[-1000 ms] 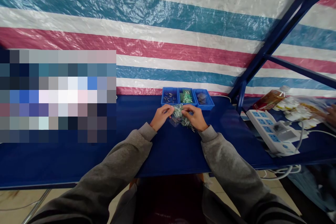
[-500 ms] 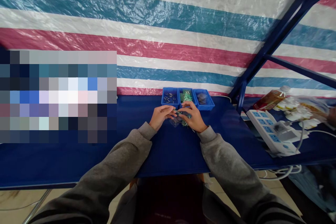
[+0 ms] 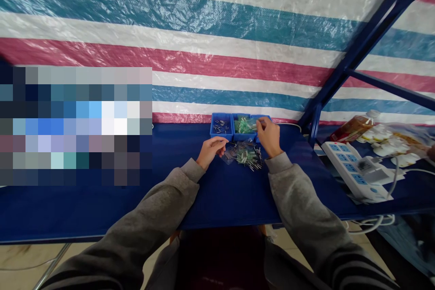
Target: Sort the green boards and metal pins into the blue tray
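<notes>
My left hand is closed in a pinch left of a loose pile of small parts. A thin dark bit shows near its fingertips, too small to name. My right hand reaches over the right blue bin and hides most of it. Its fingers are pinched together; what they hold, if anything, is hidden. Between my hands lies the pile of green pieces with metal pins, beside a clear plastic bag. Metal pins lie in the left blue bin, and green pieces fill the middle bin.
The blue table runs across the view under a striped tarp wall. To the right are a white power strip with a plug and cables, a bottle and a blue metal post. A blurred patch covers the left.
My right hand has moved away from my left hand, up and right to the right bin. The pile beneath is now uncovered. My left hand has stayed nearly in place.
</notes>
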